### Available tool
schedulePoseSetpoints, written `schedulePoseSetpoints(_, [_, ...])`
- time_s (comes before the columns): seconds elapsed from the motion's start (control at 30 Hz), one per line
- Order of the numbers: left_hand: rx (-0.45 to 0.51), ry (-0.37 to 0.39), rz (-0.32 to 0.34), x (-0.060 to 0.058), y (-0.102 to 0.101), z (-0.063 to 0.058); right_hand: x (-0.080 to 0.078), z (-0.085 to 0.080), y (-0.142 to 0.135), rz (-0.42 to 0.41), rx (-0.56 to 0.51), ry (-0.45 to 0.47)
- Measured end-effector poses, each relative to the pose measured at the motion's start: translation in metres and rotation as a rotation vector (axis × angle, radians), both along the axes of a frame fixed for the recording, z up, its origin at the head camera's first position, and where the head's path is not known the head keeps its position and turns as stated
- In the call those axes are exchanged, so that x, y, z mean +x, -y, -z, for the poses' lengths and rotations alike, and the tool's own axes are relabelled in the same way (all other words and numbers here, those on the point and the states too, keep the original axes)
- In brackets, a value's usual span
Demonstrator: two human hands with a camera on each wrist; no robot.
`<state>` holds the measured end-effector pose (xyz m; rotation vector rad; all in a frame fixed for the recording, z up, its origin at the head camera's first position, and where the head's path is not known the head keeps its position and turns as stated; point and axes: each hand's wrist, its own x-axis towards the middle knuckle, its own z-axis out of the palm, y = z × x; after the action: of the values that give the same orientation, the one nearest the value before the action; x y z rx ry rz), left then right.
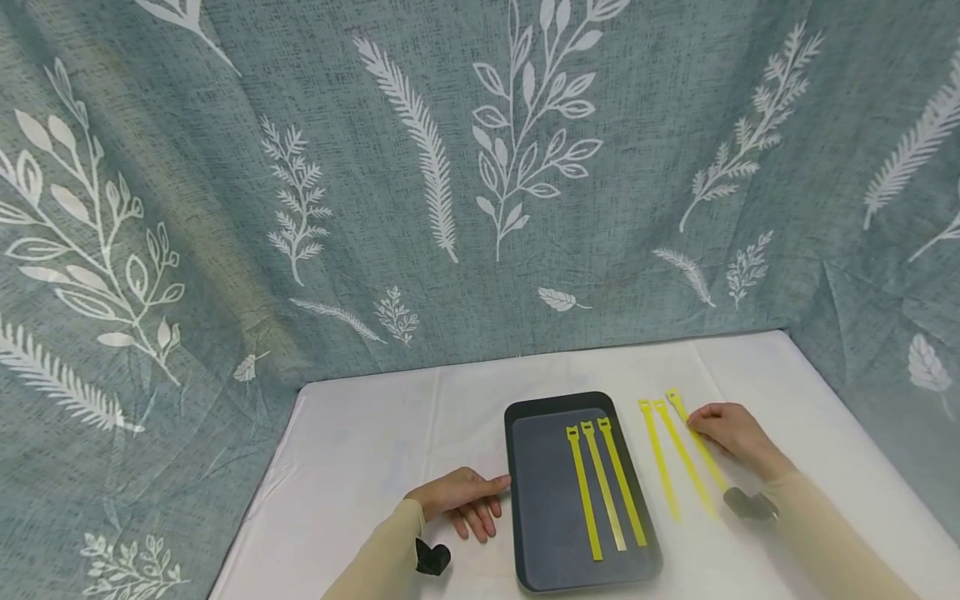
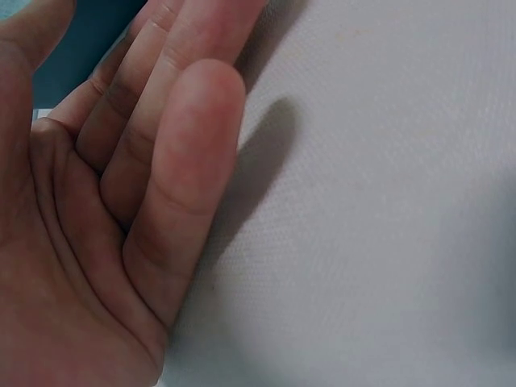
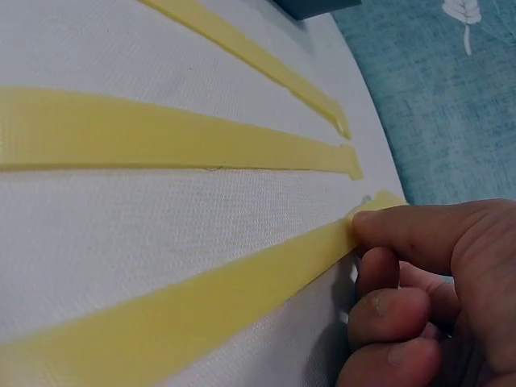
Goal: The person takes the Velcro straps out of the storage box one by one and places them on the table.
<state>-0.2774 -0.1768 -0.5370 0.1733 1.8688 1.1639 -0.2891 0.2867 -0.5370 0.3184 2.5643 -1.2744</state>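
Note:
Three yellow hook-and-loop cable ties lie side by side on the white tabletop, right of a dark grey tray (image 1: 542, 508). My right hand (image 1: 733, 431) pinches the rightmost cable tie (image 1: 707, 454) near its slotted head; in the right wrist view the strap (image 3: 201, 298) slants up to the fingertips. Beside it lie the middle cable tie (image 1: 685, 457) and the left one (image 1: 661, 467). Inside the tray's right half rest three more yellow ties (image 1: 604, 485), roughly parallel. My left hand (image 1: 461, 497) holds nothing, fingers loose, its thumb at the tray's left rim.
White cloth (image 1: 360, 467) covers the table. A blue-green curtain (image 1: 420, 317) with white leaf prints hangs behind the table and along both sides. Dark wrist devices (image 1: 432, 557) sit at both wrists.

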Motion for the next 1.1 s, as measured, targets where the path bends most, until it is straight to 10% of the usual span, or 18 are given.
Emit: schedulePoseSetpoints(1.1, [0.001, 0.001, 0.001, 0.001, -0.001, -0.005, -0.003, -0.017, 0.002, 0.003, -0.170, 0.011])
